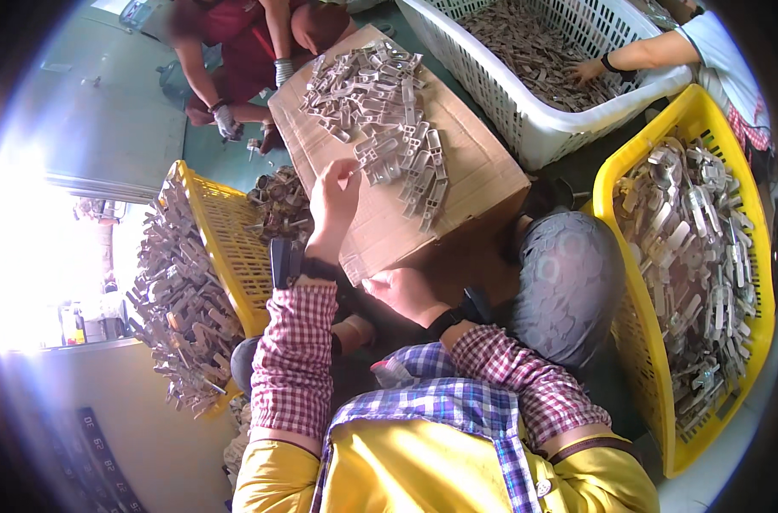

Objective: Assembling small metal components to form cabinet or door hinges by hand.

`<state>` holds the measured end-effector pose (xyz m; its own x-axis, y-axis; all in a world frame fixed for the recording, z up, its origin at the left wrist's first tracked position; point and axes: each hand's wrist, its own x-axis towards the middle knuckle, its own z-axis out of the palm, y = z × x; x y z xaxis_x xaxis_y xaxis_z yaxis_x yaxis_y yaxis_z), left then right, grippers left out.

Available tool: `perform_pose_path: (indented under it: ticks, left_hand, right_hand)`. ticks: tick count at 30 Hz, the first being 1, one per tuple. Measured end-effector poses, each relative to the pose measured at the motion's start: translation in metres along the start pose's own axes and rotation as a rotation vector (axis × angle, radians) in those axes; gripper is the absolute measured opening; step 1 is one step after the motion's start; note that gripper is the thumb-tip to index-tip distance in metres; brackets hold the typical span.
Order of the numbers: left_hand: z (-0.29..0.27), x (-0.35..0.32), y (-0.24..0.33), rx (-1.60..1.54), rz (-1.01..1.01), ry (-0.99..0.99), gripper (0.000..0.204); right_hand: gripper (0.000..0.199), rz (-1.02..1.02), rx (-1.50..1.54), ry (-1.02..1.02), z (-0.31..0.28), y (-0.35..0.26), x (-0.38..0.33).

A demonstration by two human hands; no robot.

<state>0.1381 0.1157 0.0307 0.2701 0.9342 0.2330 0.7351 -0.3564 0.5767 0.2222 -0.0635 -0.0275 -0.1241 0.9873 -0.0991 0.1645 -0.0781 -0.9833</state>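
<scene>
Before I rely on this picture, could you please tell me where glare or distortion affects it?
Head view: strong glare washes out the bright opening at left; head view: the fisheye bends the right-hand yellow crate, and the picture's corners go dark; head view: the left hand, right hand and cardboard box are clear of that glare.

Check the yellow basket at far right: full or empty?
Filled, not empty: silvery parts cover nearly the whole inside of the yellow basket; depth unclear.
</scene>
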Motion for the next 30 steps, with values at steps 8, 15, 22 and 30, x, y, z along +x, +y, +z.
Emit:
perform_pose_path:
  ticks: [8,15,22,30]
  left_hand:
    - [0.021,0.043,0.032,0.437,0.205,-0.165,0.030]
    - [-0.020,0.049,0.047,0.270,0.188,-0.061,0.030]
    - [-0.134,-0.064,0.022,-1.049,-0.413,0.094,0.010]
    - [-0.117,-0.172,-0.015,-1.311,-0.610,0.245,0.012]
  right_hand:
    - [0.029,-0.066,0.046,-0.006,0.002,0.000,0.001]
    - [0.030,0.047,0.150,-0.005,0.005,0.004,0.005]
    - [0.028,0.133,0.349,-0.016,0.010,-0.006,0.000]
    - [0.025,0.216,0.379,-0.017,0.012,-0.020,-0.001]
